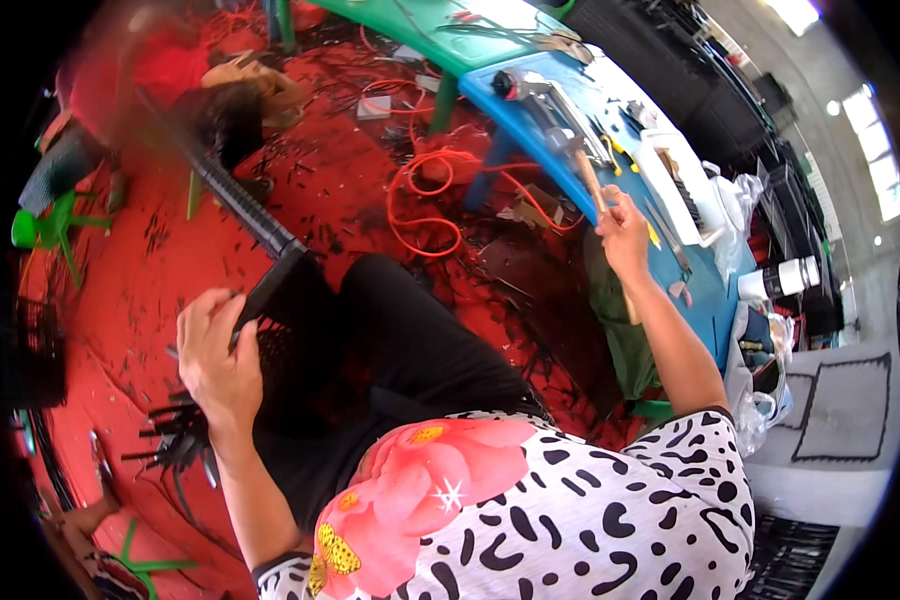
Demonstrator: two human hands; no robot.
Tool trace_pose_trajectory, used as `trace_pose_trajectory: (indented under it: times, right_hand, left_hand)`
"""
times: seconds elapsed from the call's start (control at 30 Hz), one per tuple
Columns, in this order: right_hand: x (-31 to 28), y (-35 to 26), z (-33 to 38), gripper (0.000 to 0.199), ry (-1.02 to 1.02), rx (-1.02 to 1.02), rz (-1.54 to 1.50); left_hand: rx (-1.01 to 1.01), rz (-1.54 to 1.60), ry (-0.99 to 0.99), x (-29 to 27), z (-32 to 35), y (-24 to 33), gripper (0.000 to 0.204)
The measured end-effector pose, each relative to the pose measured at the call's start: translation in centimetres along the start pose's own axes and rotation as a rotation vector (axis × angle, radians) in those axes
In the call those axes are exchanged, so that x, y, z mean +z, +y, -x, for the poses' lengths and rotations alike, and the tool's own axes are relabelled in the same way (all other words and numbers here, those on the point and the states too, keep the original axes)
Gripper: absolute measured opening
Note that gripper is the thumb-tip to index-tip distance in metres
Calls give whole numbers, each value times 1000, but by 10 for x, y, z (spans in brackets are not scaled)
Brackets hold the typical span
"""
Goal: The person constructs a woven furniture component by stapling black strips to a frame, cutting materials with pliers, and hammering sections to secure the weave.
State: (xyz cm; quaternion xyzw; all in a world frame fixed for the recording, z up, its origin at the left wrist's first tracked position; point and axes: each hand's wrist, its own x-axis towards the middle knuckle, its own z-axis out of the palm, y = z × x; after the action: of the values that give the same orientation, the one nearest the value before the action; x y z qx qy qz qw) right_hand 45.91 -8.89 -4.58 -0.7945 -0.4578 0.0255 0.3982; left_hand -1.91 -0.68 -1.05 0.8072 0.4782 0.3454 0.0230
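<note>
the left hand (215, 350) has its grip closed, thumb against fingers, on the near end of a black strip (263, 228), which slants over the red floor (320, 160) toward a blurred person in red (135, 85). the right hand (622, 235) is clenched round the wooden handle of a hammer (589, 182), its head raised by the edge of the blue table (515, 118). on that table sits a white tray (705, 190); an orange hose (395, 195) loops across the floor, and black pieces (183, 432) lie beside the left forearm.
</note>
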Motion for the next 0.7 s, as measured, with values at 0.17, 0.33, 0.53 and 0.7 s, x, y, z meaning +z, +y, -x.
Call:
trace_pose_trajectory:
  times: [0.17,0.33,0.53,0.7]
  right_hand:
    - [-21,107,-29,35,126,80,471]
    - [-37,142,-49,32,94,66,659]
    - [-37,158,-67,31,70,-33,837]
    - [-40,135,-57,32,114,-117,780]
  left_hand:
    - [8,-17,-34,7,-1,-1,25]
    - [-21,-31,-57,8,-2,-1,29]
    - [-69,30,-101,5,-1,-6,27]
    - [-89,9,-110,6,1,-9,27]
